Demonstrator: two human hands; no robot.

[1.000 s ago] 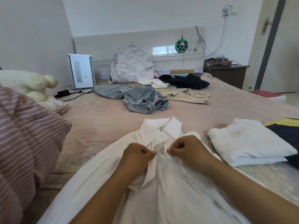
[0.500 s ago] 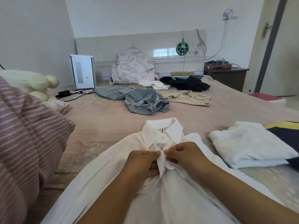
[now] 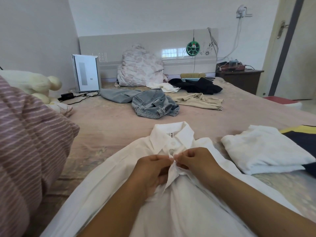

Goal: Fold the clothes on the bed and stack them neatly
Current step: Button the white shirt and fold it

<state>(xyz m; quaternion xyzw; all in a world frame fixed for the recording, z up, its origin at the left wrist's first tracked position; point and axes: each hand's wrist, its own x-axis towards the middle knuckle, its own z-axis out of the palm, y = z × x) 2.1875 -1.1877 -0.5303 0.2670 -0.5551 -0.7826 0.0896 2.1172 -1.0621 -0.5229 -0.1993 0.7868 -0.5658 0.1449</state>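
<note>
White collared shirt [image 3: 172, 207] spread front-up on bed [image 3: 109, 127]. Left hand [image 3: 152, 170] and right hand [image 3: 196, 161] pinching placket edges together below collar, probably buttoning so fronts hold during folding. Folded white garment [image 3: 263, 153] stacked rightward.

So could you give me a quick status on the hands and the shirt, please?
Left hand and right hand both pinching white shirt placket below collar. Shirt flat on bed, unfolded. Nothing in the way.

Thin, smooth white cloth shirt [image 3: 179, 211]; faded denim jeans [image 3: 154, 104]; glossy headboard [image 3: 136, 47]; dark wooden nightstand [image 3: 242, 80].
</note>
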